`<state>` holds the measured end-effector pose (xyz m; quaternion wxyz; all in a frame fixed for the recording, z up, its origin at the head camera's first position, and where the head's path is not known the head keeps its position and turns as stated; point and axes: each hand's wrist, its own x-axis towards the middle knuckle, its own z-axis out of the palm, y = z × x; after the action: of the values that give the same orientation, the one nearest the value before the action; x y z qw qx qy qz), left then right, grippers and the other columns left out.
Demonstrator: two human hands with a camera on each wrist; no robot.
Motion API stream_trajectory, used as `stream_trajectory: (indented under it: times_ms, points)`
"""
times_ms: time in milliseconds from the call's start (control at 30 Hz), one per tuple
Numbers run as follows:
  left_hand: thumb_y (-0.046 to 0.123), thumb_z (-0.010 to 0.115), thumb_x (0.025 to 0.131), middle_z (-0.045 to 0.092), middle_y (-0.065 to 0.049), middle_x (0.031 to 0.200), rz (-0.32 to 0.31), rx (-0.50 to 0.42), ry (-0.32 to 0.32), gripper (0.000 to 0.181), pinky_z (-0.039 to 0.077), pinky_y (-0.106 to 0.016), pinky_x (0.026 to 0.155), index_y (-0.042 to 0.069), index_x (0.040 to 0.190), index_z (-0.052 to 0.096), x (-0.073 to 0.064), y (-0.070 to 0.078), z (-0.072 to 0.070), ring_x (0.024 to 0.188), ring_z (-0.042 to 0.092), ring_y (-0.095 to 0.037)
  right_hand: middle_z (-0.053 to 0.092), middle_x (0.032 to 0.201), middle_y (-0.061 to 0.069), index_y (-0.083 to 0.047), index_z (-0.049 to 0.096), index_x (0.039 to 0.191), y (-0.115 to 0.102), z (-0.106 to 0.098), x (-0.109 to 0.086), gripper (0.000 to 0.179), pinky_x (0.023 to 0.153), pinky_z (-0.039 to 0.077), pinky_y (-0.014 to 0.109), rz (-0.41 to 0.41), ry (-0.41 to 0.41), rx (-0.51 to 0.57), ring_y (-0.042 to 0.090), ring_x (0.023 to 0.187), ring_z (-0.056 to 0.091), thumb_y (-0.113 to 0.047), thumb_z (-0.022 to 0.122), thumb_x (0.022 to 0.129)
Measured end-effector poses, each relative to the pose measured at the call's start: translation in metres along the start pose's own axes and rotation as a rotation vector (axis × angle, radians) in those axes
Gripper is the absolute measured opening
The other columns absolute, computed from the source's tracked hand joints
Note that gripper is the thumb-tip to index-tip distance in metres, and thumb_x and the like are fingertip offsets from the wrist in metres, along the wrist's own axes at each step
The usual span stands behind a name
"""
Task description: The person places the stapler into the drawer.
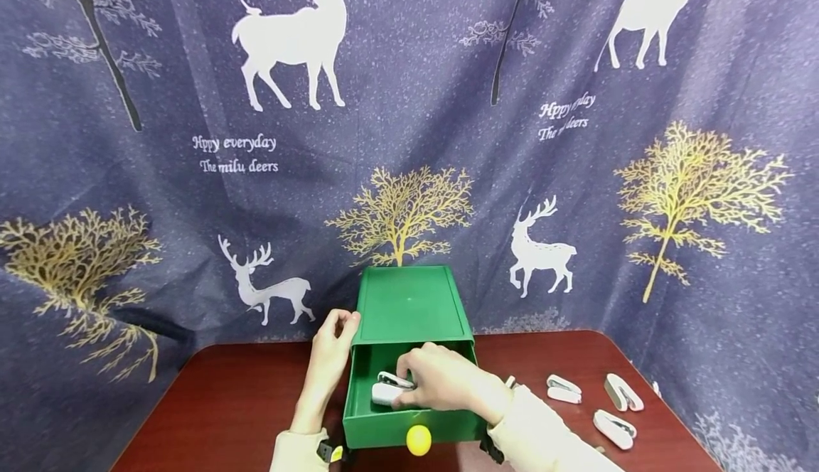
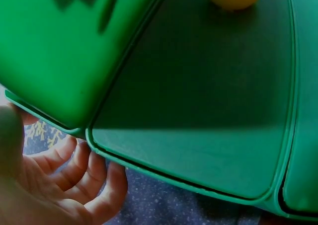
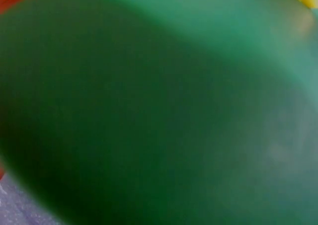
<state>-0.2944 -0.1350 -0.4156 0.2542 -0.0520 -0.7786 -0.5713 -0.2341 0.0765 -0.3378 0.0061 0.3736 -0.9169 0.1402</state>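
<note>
A green drawer box (image 1: 412,308) stands on the table with its drawer (image 1: 384,428) pulled out. My right hand (image 1: 441,379) reaches into the drawer and grips a white stapler (image 1: 387,394) between thumb and fingers, low near the drawer's left side. Beside the box, my left hand (image 1: 333,347) touches its left edge, near the upper part. In the left wrist view, loosely bent fingers (image 2: 102,178) meet the green rim. The right wrist view holds mostly blurred green plastic; the right hand and stapler are out of sight there.
Three more white staplers, one nearer (image 1: 564,389), one farther right (image 1: 623,392) and one in front (image 1: 615,429), lie on the red-brown table (image 1: 243,401) right of the box. A yellow ball knob (image 1: 419,441) sticks out from the drawer front. A patterned curtain (image 1: 409,116) hangs behind.
</note>
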Motion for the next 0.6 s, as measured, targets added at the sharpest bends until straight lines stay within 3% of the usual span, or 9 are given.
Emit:
stream_trajectory:
  times_ms: [133, 333, 600]
  points:
    - [0.034, 0.06, 0.098, 0.053, -0.002, 0.081, 0.002, 0.004, 0.001, 0.025, 0.039, -0.031, 0.072, 0.01, 0.095, 0.06, -0.001, -0.001, 0.0, 0.078, 0.05, -0.019, 0.051, 0.06, -0.014, -0.015, 0.068, 0.088, 0.002, 0.003, 0.001, 0.023, 0.061, 0.043, 0.017, -0.053, -0.001, 0.055, 0.0, 0.06, 0.049, -0.032, 0.081, 0.081]
    - [0.034, 0.059, 0.099, 0.053, -0.001, 0.08, 0.001, 0.017, 0.002, 0.025, 0.039, -0.03, 0.071, 0.01, 0.094, 0.06, -0.001, -0.002, 0.0, 0.076, 0.05, -0.017, 0.063, 0.077, -0.013, -0.014, 0.071, 0.094, 0.004, 0.002, 0.001, 0.021, 0.071, 0.047, 0.018, -0.078, -0.015, 0.127, -0.001, 0.074, 0.058, -0.031, 0.079, 0.083]
    - [0.034, 0.059, 0.099, 0.053, -0.001, 0.081, 0.021, 0.013, 0.005, 0.024, 0.039, -0.03, 0.071, 0.011, 0.093, 0.06, -0.001, -0.001, 0.001, 0.077, 0.05, -0.018, 0.064, 0.081, -0.014, -0.01, 0.068, 0.108, 0.008, -0.013, -0.013, 0.028, 0.069, 0.048, 0.022, -0.085, 0.013, 0.291, -0.001, 0.072, 0.058, -0.034, 0.069, 0.092]
